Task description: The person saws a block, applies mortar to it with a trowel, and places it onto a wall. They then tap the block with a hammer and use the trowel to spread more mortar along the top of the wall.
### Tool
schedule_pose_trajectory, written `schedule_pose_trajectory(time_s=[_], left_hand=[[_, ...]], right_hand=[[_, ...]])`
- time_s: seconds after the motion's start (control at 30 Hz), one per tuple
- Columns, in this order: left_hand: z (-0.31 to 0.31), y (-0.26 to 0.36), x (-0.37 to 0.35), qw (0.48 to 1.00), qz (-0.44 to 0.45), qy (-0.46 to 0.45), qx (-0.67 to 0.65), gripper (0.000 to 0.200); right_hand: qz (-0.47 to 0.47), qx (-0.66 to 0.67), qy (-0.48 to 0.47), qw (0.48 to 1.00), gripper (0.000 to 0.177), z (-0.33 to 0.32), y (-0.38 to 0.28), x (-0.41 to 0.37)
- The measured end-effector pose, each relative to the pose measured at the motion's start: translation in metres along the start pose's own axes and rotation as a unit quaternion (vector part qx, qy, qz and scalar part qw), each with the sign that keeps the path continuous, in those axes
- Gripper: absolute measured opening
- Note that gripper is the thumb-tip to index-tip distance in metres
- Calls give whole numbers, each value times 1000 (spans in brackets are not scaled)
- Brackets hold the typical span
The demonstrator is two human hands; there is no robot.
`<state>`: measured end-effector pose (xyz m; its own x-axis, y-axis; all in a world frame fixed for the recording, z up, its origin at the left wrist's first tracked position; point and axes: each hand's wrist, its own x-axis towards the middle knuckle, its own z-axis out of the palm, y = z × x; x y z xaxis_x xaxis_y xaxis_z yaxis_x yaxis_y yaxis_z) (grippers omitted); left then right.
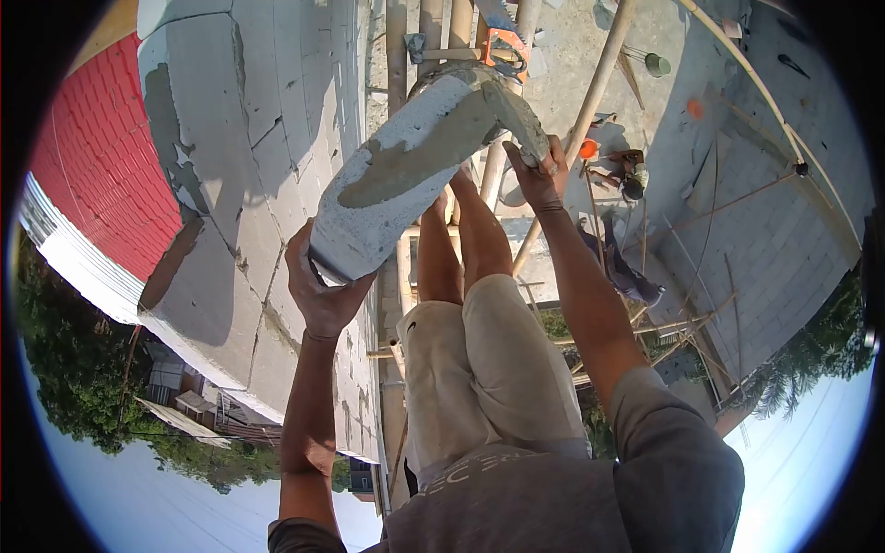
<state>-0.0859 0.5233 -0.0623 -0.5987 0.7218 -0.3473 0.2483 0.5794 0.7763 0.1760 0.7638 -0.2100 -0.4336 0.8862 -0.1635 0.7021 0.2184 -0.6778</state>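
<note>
A long pale grey lightweight concrete block (406, 189) is held up in front of me, tilted, with wet grey mortar (415, 157) spread along its upper face and over its far end. My left hand (327, 286) is closed under the near lower-left end. At the far right end, the fingers of my right hand (539, 175) grip the mortar-coated edge. To the left of the block stands a block wall (249, 184) with mortar smears on its joints. Behind the block's far end, a rounded grey container is partly hidden.
Bamboo poles (599, 78) of a scaffold run around my feet. A handsaw with an orange handle (505, 53) and a hammer (442, 54) lie on the poles. Far below are a person (632, 187), an orange bucket (588, 147) and a green bucket (657, 64). Another block wall (784, 240) stands right.
</note>
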Motion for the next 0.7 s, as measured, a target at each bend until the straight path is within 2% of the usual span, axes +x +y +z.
schedule_pose_trajectory(time_s=[0.07, 0.1, 0.13, 0.17, 0.23, 0.27, 0.33, 0.37, 0.4, 0.47, 0.53, 0.6, 0.63, 0.7], left_hand=[[-1, -6, -5, 1000, -20, 8, 5, 93], [-1, -9, -7, 999, -32, 14, 2, 93], [-1, -11, -8, 999, -45, 20, 0, 92], [-1, -13, -8, 999, -47, 19, -1, 92], [2, -14, -6, 994, -70, 75, -39, 92], [2, -12, -4, 994, -72, 75, -38, 92], [2, -5, 0, 986, -112, 73, -98, 90], [2, -3, -1, 986, -113, 72, -98, 90], [2, -1, -1, 982, -126, 75, -124, 89], [5, -1, -1, 976, -138, 77, -151, 87], [6, -2, -2, 976, -127, 89, -153, 87], [8, -1, -1, 974, -128, 94, -162, 87], [8, 0, 0, 972, -130, 99, -171, 87], [9, 2, 2, 974, -122, 110, -155, 87]], right_hand=[[109, -135, -69, 982, 30, 5, 11, -10], [129, -161, -110, 972, 36, 12, 22, -15], [129, -161, -110, 972, 36, 19, 24, -16], [166, -174, -148, 959, 39, 26, 26, -20], [243, -182, -232, 924, 51, 37, 28, -21], [244, -182, -235, 923, 51, 44, 31, -19], [329, -96, -310, 887, 56, 62, 41, -14], [328, -75, -265, 904, 60, 74, 46, -21], [328, -76, -265, 904, 60, 81, 52, -27], [367, -90, -225, 898, 59, 84, 32, -29], [396, -104, -230, 883, 57, 83, 19, -33], [289, -130, -251, 915, 59, 93, 21, -46], [386, -84, -215, 893, 62, 121, 72, -60], [384, -57, -229, 893, 63, 121, 64, -51]])
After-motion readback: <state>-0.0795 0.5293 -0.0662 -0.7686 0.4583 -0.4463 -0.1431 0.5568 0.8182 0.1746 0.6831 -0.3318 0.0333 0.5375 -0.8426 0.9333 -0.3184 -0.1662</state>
